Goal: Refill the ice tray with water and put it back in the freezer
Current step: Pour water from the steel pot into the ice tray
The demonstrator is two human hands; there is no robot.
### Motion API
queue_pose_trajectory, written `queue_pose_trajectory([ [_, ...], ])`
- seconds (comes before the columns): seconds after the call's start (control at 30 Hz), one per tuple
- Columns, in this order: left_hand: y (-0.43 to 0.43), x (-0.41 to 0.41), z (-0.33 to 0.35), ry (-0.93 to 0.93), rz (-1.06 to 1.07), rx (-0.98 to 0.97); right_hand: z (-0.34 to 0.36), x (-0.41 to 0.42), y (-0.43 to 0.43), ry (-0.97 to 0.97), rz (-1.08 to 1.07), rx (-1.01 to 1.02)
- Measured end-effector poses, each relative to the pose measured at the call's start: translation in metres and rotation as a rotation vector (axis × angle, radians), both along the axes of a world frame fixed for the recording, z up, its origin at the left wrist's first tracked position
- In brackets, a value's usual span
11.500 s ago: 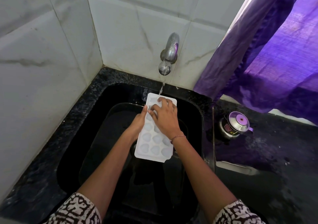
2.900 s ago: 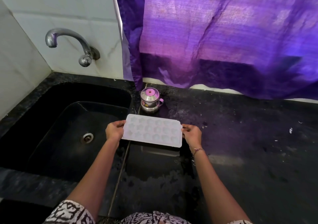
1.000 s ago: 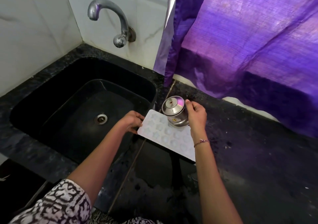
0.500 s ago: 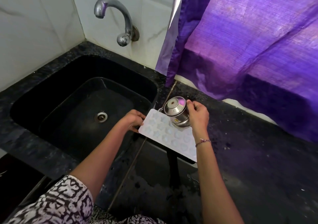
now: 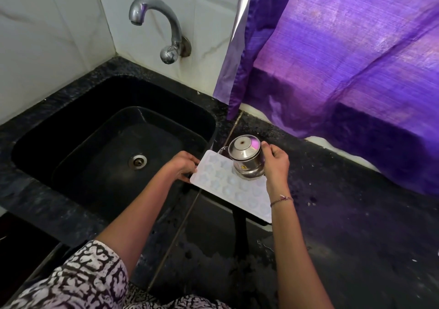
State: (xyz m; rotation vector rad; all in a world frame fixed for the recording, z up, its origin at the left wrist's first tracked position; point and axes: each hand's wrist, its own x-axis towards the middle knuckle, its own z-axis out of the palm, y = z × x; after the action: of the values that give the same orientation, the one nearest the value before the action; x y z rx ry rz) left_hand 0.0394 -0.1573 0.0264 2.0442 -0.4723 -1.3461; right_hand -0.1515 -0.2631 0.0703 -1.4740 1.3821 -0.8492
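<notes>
A white ice tray (image 5: 228, 185) with several shaped cells lies on the black counter just right of the sink. My left hand (image 5: 184, 165) grips its left end. My right hand (image 5: 275, 163) holds a small lidded steel pot (image 5: 247, 158) over the tray's far end, tilted a little with its spout toward the tray's far left corner. Whether water is running from the spout I cannot tell. My right forearm hides the tray's right end.
The black sink (image 5: 114, 147) with its drain (image 5: 137, 161) lies to the left, below a chrome tap (image 5: 166, 26) on the white tiled wall; no water flows from it. A purple curtain (image 5: 344, 54) hangs behind the wet black counter (image 5: 344, 237).
Over the last second my right hand has lifted the steel pot slightly and tipped it over the tray. My left hand has stayed on the tray's left end.
</notes>
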Motion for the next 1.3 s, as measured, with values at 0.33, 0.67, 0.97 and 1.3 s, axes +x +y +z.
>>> queue_pose_trajectory([
  [0.33, 0.000, -0.003, -0.004, -0.051, 0.004, -0.016, 0.001, -0.024, -0.002, -0.017, -0.028, -0.019],
  [0.67, -0.001, -0.004, -0.005, -0.062, 0.015, -0.018, 0.001, -0.032, -0.003, -0.013, -0.027, -0.022],
  [0.97, 0.002, 0.000, -0.007, 0.005, 0.058, -0.027, 0.000, -0.034, -0.001, 0.045, -0.014, -0.067],
  [1.3, 0.002, -0.013, -0.021, 0.035, 0.245, -0.098, -0.001, -0.034, 0.000, 0.078, -0.017, -0.078],
])
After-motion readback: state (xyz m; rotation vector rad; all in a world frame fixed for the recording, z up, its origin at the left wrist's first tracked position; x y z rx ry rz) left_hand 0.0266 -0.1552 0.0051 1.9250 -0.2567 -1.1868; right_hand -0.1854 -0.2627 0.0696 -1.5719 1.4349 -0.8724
